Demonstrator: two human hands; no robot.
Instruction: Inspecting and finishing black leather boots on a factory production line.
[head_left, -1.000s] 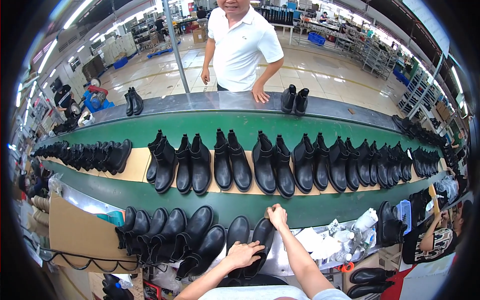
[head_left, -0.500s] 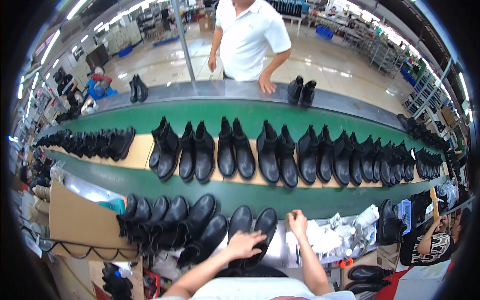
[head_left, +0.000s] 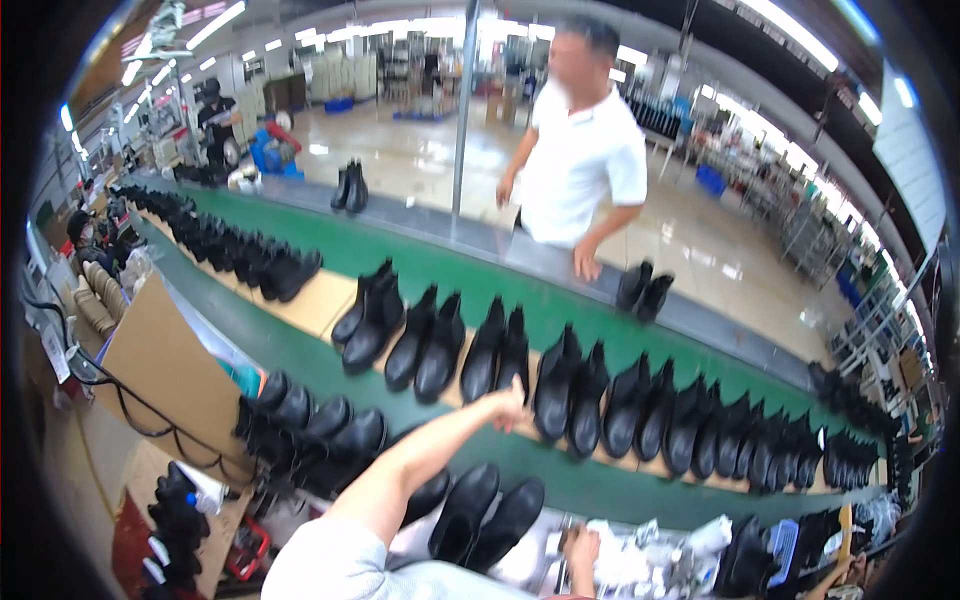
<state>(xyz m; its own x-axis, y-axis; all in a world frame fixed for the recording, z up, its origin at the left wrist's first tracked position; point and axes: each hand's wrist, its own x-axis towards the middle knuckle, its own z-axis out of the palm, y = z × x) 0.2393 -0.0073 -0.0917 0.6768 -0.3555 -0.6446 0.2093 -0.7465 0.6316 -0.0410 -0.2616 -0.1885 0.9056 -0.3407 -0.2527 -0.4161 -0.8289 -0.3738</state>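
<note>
My left hand reaches out over the green conveyor, at the toe of one boot of a black ankle-boot pair. Its fingers look stretched out and grip nothing; whether they touch the boot I cannot tell. Close to my body, my right hand is closed beside white crumpled wrapping. A small brownish thing shows at its fingers, too small to name. Two black boots stand on the near bench below my left forearm. My arm partly covers another black boot to their left.
Black boots line the cardboard strip on the green belt. More boots crowd the near left, beside a cardboard panel. Across the belt, a person in a white shirt rests a hand on the metal ledge.
My left hand has left the near boots and stretched forward to the boots on the belt. My right hand sits lower in view. The whole view has tilted and swung left.
</note>
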